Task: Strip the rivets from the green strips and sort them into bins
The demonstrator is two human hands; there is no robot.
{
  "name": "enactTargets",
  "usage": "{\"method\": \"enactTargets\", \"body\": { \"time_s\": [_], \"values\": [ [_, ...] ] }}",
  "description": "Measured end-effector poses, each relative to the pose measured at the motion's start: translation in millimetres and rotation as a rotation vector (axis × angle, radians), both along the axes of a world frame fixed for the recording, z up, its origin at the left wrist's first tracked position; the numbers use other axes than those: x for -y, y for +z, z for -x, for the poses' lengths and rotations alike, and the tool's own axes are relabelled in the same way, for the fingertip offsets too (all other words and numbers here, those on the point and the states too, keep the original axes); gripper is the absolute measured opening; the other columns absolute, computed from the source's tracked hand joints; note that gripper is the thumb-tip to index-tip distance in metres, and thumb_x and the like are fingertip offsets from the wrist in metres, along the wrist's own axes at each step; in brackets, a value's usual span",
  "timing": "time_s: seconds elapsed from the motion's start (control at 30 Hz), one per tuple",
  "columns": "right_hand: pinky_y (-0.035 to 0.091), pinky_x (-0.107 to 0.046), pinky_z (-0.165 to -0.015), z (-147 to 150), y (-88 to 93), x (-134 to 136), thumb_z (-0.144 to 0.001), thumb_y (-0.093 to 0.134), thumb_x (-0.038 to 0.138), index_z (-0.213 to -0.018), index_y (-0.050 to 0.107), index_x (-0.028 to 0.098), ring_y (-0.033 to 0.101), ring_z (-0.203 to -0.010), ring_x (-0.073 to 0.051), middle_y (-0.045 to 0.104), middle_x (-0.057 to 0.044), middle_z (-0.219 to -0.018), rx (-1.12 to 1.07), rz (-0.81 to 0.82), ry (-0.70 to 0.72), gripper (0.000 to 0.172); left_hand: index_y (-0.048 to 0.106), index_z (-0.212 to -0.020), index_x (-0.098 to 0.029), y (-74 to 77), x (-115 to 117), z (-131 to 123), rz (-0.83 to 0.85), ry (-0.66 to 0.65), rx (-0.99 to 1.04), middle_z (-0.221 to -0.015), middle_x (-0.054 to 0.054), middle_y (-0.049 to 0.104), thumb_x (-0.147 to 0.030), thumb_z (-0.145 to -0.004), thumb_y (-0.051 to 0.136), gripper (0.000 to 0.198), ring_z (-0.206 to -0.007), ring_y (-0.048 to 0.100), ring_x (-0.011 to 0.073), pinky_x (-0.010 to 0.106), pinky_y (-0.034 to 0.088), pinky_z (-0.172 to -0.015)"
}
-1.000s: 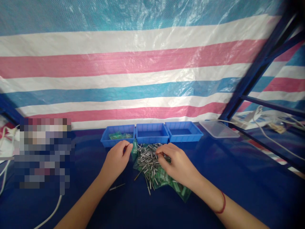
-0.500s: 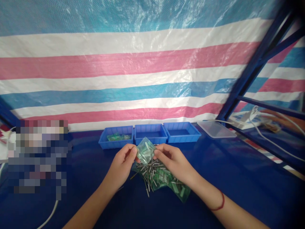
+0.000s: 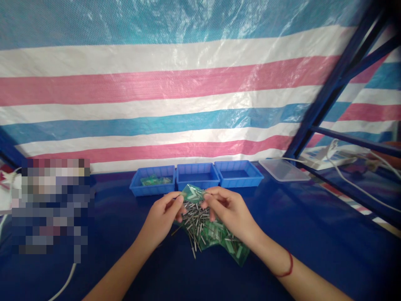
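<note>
Between my two hands is a small clear greenish plastic bag (image 3: pixel 192 192) with a few pale, slim pieces inside. My left hand (image 3: pixel 165 211) pinches its left edge between thumb and fingers. At the right edge, my right hand (image 3: pixel 227 209) grips it the same way. Below the bag lies a loose pile of metal pop rivets (image 3: pixel 196 219), partly hidden by my fingers. Green plastic bags (image 3: pixel 219 235) holding pale pieces lie against the pile, to its right and under my right wrist.
Behind my hands three blue bins stand in a row; the left bin (image 3: pixel 134 188) contains small green bags. A translucent lid (image 3: pixel 285 170) lies right of them. Blue metal frame bars (image 3: pixel 326 96) and white cables (image 3: pixel 354 182) are on the right. A blurred-out area covers the left.
The small bag has tipped over, so its face looks flatter and shorter. My right fingers have curled a little, and more of the rivet pile shows beneath.
</note>
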State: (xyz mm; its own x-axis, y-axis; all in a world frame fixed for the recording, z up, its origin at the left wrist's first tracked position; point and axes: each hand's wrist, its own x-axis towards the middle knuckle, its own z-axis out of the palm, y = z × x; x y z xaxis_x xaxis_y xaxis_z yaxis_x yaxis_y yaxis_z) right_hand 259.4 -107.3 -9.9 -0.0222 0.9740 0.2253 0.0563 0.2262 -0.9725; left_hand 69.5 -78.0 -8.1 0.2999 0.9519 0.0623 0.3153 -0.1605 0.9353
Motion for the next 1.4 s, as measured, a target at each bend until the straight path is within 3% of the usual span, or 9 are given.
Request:
{"method": "enactTargets", "body": {
  "time_s": [0.17,0.4,0.57,0.63,0.73,0.83,0.97,1.2,1.4],
  "values": [
    [0.038,-0.02,-0.037,0.7,2.4,0.5,-0.082,0.058,0.046,-0.09,0.061,0.016,0.065,-0.058,-0.015,0.069,-0.005,-0.077,-0.059,0.029,0.002,0.03,0.064,-0.107,-0.012,4.1,1.4,-3.3,0.074,0.071,0.178,-0.09,0.01,0.072,-0.042,-0.084,0.051,0.04,-0.083,0.068,0.0213,0.034,0.052,-0.083],
    [0.044,-0.022,-0.045,4.7,-8.3,-3.3,-0.078,0.062,0.034,-0.091,0.059,0.019,0.063,-0.063,-0.015,0.065,-0.002,-0.072,-0.015,-0.005,-0.006,0.02,0.068,-0.096,-0.018,-5.4,-3.2,1.0,-0.153,0.095,0.003,-0.096,0.005,0.072,-0.036,-0.079,0.06,0.027,-0.087,0.067,0.0208,0.032,0.053,-0.084],
    [0.042,-0.023,-0.046,5.1,-10.2,-2.0,-0.08,0.058,0.031,-0.104,0.056,0.02,0.054,-0.056,-0.012,0.059,0.0,-0.072,0.151,-0.026,-0.124,0.026,0.068,-0.101,-0.018,3.3,-28.6,23.5,-0.407,0.479,-0.087,-0.104,0.006,0.071,-0.041,-0.083,0.055,0.033,-0.098,0.064,0.0228,0.034,0.049,-0.091],
    [0.04,-0.023,-0.045,4.9,-9.7,-1.1,-0.08,0.056,0.032,-0.105,0.054,0.02,0.05,-0.051,-0.011,0.056,0.001,-0.07,0.161,-0.005,-0.122,0.027,0.067,-0.108,-0.019,6.7,-41.1,35.8,-0.478,0.551,-0.228,-0.11,0.007,0.069,-0.041,-0.087,0.05,0.034,-0.105,0.061,0.0244,0.038,0.045,-0.096],
    [0.038,-0.023,-0.046,4.8,-10.1,-0.5,-0.081,0.055,0.031,-0.103,0.053,0.02,0.047,-0.05,-0.01,0.053,0.003,-0.067,0.175,0.001,-0.1,0.025,0.07,-0.104,-0.023,3.4,-53.2,47.9,-0.509,0.496,-0.613,-0.112,0.007,0.068,-0.037,-0.088,0.048,0.03,-0.124,0.044,0.0332,0.053,0.032,-0.102],
    [0.038,-0.023,-0.048,4.5,-10.8,-0.8,-0.082,0.054,0.031,-0.101,0.054,0.021,0.047,-0.053,-0.011,0.052,0.002,-0.067,0.187,-0.027,-0.095,0.022,0.072,-0.1,-0.024,-4.2,-54.1,49.1,-0.589,0.508,-0.798,-0.122,0.01,0.06,-0.037,-0.089,0.048,0.029,-0.129,0.032,0.0377,0.055,0.031,-0.1],
    [0.036,-0.023,-0.047,2.8,-9.6,-0.8,-0.083,0.053,0.031,-0.097,0.055,0.021,0.045,-0.051,-0.011,0.052,0.002,-0.067,0.205,-0.043,-0.084,0.018,0.07,-0.099,-0.025,-4.9,-48.0,45.2,-0.64,0.487,-0.845,-0.121,0.007,0.062,-0.035,-0.092,0.042,0.031,-0.127,0.035,0.0316,0.049,0.03,-0.101],
    [0.041,-0.024,-0.053,0.9,-4.1,1.3,-0.084,0.052,0.026,-0.088,0.058,0.02,0.053,-0.059,-0.013,0.06,-0.001,-0.076,0.325,-0.135,-0.088,0.009,0.065,-0.103,-0.026,-2.4,-50.9,50.7,-0.508,0.322,-0.921,-0.117,0.006,0.067,-0.036,-0.094,0.035,0.033,-0.119,0.049,0.0273,0.059,0.014,-0.106],
    [0.042,-0.025,-0.055,-2.4,0.2,1.6,-0.085,0.051,0.022,-0.086,0.061,0.02,0.055,-0.062,-0.014,0.062,-0.001,-0.078,0.386,-0.201,-0.109,0.01,0.064,-0.097,-0.019,11.4,-43.9,49.6,-0.707,0.215,-0.786,-0.105,0.008,0.068,-0.03,-0.093,0.037,0.03,-0.103,0.056,0.0234,0.039,0.035,-0.099]
  ]
}}
